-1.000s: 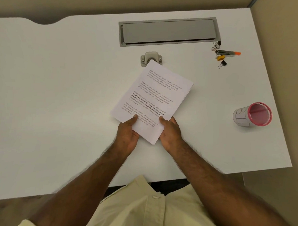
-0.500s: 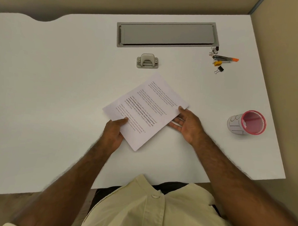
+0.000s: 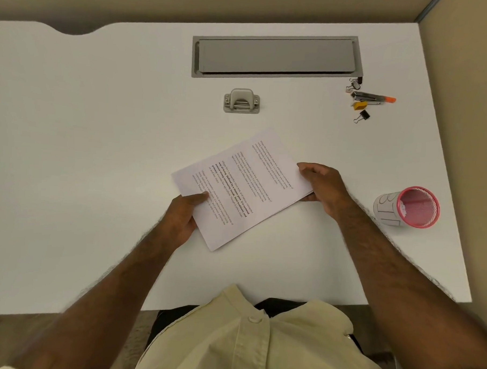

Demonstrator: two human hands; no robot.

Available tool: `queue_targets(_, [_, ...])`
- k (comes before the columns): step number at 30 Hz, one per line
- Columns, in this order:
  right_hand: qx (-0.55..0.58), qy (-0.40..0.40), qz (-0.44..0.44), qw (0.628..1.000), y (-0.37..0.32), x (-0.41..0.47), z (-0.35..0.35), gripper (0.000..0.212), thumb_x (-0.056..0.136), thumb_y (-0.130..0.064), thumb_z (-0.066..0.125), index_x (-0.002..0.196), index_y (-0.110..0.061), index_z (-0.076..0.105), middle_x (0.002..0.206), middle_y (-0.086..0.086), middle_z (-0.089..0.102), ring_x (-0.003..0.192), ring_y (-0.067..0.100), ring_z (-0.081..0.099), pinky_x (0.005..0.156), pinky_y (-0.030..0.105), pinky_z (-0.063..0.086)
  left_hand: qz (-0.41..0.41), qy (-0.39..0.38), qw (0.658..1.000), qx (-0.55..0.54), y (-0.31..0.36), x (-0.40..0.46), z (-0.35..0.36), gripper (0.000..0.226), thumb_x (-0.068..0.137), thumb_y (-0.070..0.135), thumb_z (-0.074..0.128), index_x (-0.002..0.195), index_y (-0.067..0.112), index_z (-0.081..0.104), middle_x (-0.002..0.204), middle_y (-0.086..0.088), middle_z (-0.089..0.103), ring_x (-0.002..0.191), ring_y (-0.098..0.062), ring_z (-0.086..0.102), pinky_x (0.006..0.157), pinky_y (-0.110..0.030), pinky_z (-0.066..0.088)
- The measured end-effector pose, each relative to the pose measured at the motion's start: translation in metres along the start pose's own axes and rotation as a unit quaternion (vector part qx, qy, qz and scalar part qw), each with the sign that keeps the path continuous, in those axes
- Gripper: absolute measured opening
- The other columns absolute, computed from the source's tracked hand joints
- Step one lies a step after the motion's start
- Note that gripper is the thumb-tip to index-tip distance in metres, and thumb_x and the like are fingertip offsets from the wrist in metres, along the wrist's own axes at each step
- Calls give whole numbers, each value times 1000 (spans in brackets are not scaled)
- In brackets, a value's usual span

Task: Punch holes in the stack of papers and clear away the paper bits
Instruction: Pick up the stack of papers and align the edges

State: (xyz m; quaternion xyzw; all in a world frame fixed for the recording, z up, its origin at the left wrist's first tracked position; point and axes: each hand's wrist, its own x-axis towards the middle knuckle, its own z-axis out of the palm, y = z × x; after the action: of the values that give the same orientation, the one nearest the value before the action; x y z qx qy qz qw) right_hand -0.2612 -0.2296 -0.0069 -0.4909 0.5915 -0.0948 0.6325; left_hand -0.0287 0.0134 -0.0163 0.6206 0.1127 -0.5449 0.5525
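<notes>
A stack of printed white papers (image 3: 242,187) lies turned at an angle on the middle of the white desk (image 3: 98,150). My left hand (image 3: 183,216) grips its near left edge, thumb on top of the sheets. My right hand (image 3: 321,187) holds the right edge, thumb over the top sheet and fingers underneath. A grey hole punch (image 3: 241,101) stands alone farther back, well apart from the papers and from both hands. No paper bits show on the desk.
A grey cable-tray lid (image 3: 275,57) is set into the desk at the back. A stapler with an orange tip (image 3: 373,98) and some binder clips (image 3: 362,114) lie at the back right. A pink mesh cup (image 3: 411,207) lies on its side near the right edge.
The stack has been pulled back from the punch and turned further sideways. My right hand has moved from the near edge to the right edge; my left stays on the near left.
</notes>
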Motion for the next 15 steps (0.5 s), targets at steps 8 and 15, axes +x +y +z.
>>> queue_targets(8, [-34,24,-38,998,12,3,1,12,96,-21,75,107,-23,81,106,-1,80,94,17,72,85,44,65,9,15,1000,-9,-1,5,1,41,102,14,68,143,15,65,130,-6,77,117,-28,75,89,-44,63])
queue_targets(15, [-35,6,-11,999,13,-1,3,22,94,-11,78,116,-10,76,110,13,81,91,25,74,88,64,63,13,30,999,-18,-1,9,2,39,103,20,69,142,15,66,131,-9,77,122,-33,73,107,-57,56])
